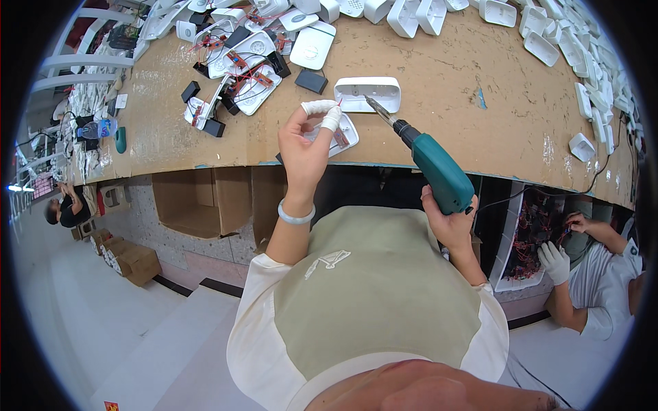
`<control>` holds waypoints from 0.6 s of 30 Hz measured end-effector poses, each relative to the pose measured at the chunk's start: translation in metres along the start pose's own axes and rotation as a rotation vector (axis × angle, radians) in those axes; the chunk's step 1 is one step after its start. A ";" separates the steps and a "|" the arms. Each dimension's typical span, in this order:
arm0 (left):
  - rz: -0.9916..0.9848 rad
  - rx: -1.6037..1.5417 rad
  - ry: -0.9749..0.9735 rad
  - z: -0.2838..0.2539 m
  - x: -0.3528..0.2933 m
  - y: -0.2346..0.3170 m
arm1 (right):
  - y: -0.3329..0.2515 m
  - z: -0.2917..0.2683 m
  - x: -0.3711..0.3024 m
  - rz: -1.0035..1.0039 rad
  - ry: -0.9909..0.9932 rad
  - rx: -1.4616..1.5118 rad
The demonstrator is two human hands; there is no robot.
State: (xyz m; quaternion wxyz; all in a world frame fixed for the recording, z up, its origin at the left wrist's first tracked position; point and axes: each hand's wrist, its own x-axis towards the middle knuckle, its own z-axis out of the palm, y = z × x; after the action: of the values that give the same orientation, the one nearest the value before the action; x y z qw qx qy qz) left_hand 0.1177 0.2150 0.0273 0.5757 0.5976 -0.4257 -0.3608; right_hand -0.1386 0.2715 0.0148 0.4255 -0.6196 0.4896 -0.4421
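My left hand (306, 147), with white coverings on the thumb and forefinger, pinches a thin red wire (340, 103). Below those fingertips lies a white plastic housing (351, 132) with a small circuit board (340, 139) in it, partly hidden by the hand. My right hand (449, 222) grips the handle of a green pistol-shaped soldering gun (442, 171). Its metal tip points up and left, over an open white tray-like shell (384, 94) just beyond the housing. A black box-shaped part (311, 81) sits left of that shell.
White housings with red wires and boards (257, 85) are heaped at the far left of the cardboard-covered table (439, 130). Empty white shells (541, 48) crowd the far right. A power cord (582, 192) trails rightward. Beside me, a co-worker's gloved hand (554, 262) works over a wire-filled bin (528, 240).
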 end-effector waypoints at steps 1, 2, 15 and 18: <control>0.001 0.001 -0.001 0.000 0.000 0.001 | -0.001 0.000 0.000 -0.001 0.002 0.001; -0.004 0.025 -0.001 0.001 0.000 0.002 | -0.002 0.000 -0.001 0.019 0.006 0.001; -0.067 0.054 -0.068 0.010 0.006 0.002 | 0.003 0.003 -0.002 0.071 0.021 0.039; -0.183 -0.013 -0.075 0.015 0.004 0.013 | 0.000 0.003 0.000 0.062 0.004 0.026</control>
State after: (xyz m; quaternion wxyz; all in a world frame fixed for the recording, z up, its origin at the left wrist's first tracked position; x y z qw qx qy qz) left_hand 0.1040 0.2063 0.0390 0.5278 0.6163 -0.3884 -0.4367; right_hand -0.1357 0.2716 0.0139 0.4461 -0.5977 0.5036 -0.4361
